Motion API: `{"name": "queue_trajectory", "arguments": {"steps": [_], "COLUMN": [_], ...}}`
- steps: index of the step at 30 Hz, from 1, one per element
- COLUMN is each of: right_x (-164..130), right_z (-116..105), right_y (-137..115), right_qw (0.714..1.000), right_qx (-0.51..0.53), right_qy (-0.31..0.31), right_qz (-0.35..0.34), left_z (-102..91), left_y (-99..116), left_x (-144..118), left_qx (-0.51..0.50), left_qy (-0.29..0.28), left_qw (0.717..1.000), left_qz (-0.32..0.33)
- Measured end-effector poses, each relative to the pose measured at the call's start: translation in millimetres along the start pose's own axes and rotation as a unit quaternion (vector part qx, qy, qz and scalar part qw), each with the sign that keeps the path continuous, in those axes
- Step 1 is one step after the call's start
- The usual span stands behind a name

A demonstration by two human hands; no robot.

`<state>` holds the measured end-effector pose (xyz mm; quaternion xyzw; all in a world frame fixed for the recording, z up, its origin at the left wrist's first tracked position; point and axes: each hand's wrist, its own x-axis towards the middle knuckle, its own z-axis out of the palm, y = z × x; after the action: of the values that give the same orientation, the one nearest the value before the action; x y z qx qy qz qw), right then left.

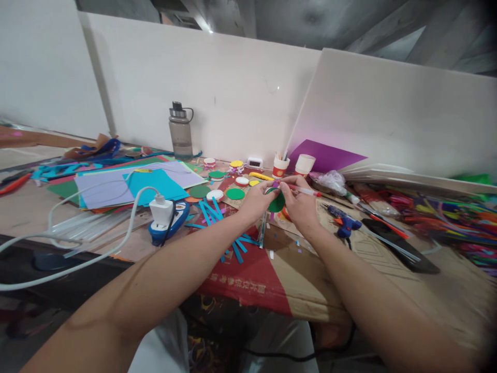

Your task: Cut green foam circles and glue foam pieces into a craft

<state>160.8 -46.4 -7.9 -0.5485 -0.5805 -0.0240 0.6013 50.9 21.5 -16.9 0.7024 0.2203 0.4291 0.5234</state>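
Over the middle of the worktable, both hands meet at a green paper disc (277, 203). My left hand (256, 201) grips the disc's left edge, its fingers closed. My right hand (300, 203) is closed at the upper right edge, close to a small purple paper piece (275, 184); the fingers hide what exactly it pinches. A pen with a red end (308, 191) sticks out by the right fingers, and I cannot tell whether it is held or lies behind. Blue paper strips (237, 249) lie below and left, near another green disc (235, 194).
At the left are coloured paper sheets (106, 186), a blue power strip with a white plug (162, 211) and looping cable. A water bottle (180, 132) and paper cups (280, 167) stand at the back. A blue glue gun (345, 224) and many pipe cleaners (462, 212) lie right.
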Motion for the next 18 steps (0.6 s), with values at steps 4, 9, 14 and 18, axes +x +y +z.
{"name": "queue_trajectory", "arguments": {"steps": [4, 9, 14, 18], "right_x": [-0.1, -0.1, 0.3, 0.2], "right_z": [0.1, -0.1, 0.0, 0.2], "right_y": [0.3, -1.0, 0.0, -0.6], "right_qw": [1.000, 1.000, 1.000, 1.000], "right_qx": [-0.003, -0.009, -0.011, -0.007], "right_qy": [-0.003, 0.000, 0.002, 0.006], "right_qz": [0.000, 0.005, 0.007, 0.006], "left_z": [0.2, 0.6, 1.1, 1.3], "left_y": [1.8, 1.7, 1.7, 2.6], "left_x": [-1.1, -1.3, -1.1, -1.7], "left_qx": [-0.001, -0.005, -0.016, -0.015], "left_qy": [0.002, 0.002, 0.000, 0.004], "left_qw": [1.000, 1.000, 1.000, 1.000], "left_qz": [-0.001, 0.001, 0.010, 0.015]}}
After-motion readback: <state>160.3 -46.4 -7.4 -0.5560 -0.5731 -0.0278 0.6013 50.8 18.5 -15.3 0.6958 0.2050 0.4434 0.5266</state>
